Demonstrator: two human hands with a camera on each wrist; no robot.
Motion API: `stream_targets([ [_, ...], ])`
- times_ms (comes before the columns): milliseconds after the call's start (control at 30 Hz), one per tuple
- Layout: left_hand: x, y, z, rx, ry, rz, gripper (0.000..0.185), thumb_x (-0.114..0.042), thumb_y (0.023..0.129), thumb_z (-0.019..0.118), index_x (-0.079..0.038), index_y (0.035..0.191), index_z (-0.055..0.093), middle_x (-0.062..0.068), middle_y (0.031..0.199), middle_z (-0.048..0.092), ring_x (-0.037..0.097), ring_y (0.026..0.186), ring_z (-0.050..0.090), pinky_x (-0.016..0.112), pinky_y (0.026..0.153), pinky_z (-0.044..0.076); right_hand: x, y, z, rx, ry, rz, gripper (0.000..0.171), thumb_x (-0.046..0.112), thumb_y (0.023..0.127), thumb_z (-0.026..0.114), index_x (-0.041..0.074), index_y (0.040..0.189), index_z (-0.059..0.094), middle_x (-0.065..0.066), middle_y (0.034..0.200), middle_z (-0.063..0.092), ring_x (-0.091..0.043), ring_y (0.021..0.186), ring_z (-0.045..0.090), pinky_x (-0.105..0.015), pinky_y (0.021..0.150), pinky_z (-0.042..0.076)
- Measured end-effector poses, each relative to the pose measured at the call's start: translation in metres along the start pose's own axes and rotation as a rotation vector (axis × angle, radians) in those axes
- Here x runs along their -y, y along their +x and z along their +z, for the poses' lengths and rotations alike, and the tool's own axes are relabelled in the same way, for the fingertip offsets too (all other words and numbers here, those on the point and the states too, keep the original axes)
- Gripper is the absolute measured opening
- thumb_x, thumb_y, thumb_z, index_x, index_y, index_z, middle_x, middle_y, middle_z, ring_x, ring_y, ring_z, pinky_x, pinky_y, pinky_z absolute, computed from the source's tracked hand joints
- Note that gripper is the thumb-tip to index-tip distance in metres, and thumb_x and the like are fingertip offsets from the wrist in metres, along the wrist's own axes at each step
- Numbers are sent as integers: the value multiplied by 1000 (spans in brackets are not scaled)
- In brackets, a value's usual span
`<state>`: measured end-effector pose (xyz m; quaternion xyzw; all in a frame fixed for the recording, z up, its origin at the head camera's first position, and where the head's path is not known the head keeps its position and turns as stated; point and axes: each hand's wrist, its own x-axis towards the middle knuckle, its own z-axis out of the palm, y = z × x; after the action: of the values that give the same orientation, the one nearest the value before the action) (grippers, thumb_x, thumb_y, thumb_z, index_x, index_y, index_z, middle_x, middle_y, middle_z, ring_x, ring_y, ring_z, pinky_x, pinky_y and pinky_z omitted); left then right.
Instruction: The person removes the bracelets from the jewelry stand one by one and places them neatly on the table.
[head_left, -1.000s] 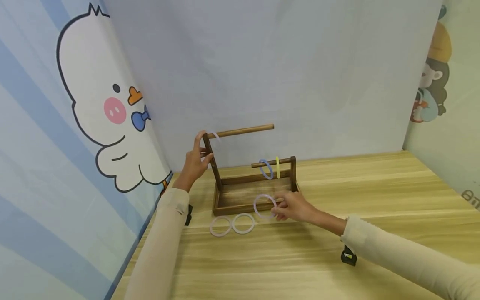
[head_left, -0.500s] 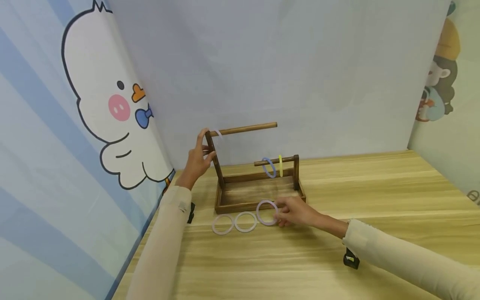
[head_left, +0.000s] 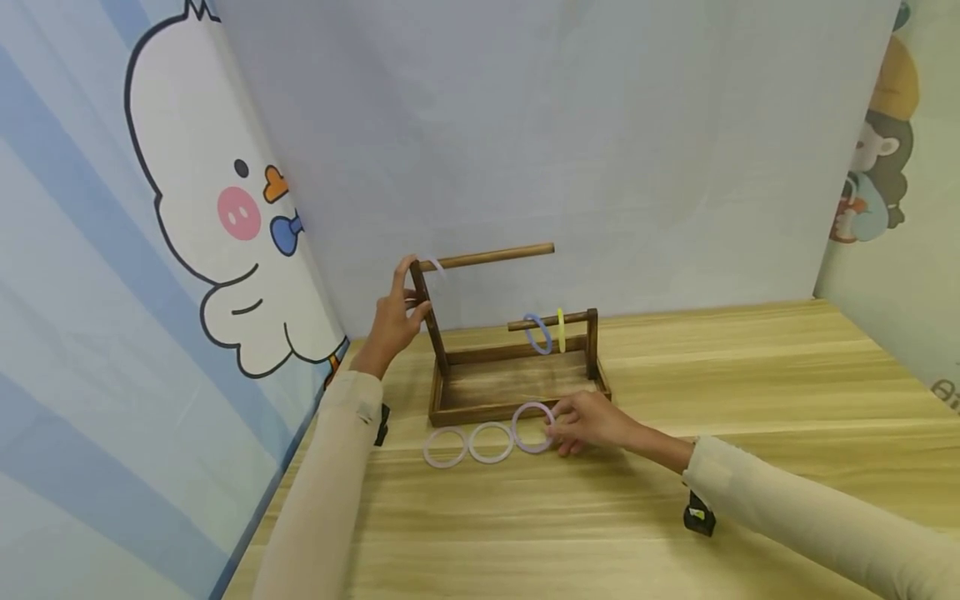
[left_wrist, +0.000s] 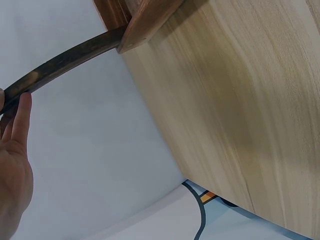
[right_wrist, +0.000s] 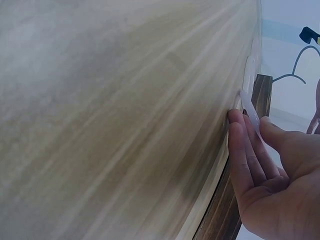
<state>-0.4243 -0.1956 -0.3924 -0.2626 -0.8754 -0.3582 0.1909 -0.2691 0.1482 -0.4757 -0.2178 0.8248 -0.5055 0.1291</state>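
Observation:
My left hand (head_left: 393,325) grips the tall left post (head_left: 434,335) of a dark wooden rack, fingers near its top and thumb on the inner side. In the left wrist view, fingertips (left_wrist: 24,102) press against that post. My right hand (head_left: 588,421) pinches the right edge of a pale purple ring (head_left: 513,427) between thumb and fingers, in front of the rack's tray. The right wrist view shows this ring (right_wrist: 251,112) tilted, low over the table. Left of it, a white ring (head_left: 491,462) and a pinkish ring (head_left: 446,467) lie flat, side by side.
A pale ring (head_left: 437,267) hangs on the upper bar (head_left: 495,256) beside the tall post. The lower bar carries a blue ring (head_left: 547,343) and a yellow ring (head_left: 561,337). Below is the rack's shallow tray (head_left: 495,383). Printed cloth walls border the wooden table (head_left: 712,375).
My right hand has lowered the pale purple ring toward the table, bringing it close beside the white ring. My left hand stays on the post. The head view has shifted slightly.

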Motion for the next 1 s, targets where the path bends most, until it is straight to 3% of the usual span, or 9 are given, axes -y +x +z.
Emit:
stream_targets([
  [467, -2, -3, 0, 0, -2, 1, 84, -4, 102, 66, -26, 165, 16, 34, 122, 66, 42, 115, 69, 49, 94, 61, -5, -7, 3, -64, -57, 9, 33, 10, 97, 75, -17, 115, 67, -13, 81, 78, -24, 62, 75, -32, 56, 64],
  [1000, -7, -2, -2, 3, 6, -6, 84, -5, 102, 66, -27, 165, 14, 33, 123, 65, 42, 117, 68, 50, 95, 60, -12, -8, 3, -145, -123, -82, 26, 8, 94, 78, -14, 106, 72, -10, 76, 77, -19, 58, 73, -28, 52, 62],
])
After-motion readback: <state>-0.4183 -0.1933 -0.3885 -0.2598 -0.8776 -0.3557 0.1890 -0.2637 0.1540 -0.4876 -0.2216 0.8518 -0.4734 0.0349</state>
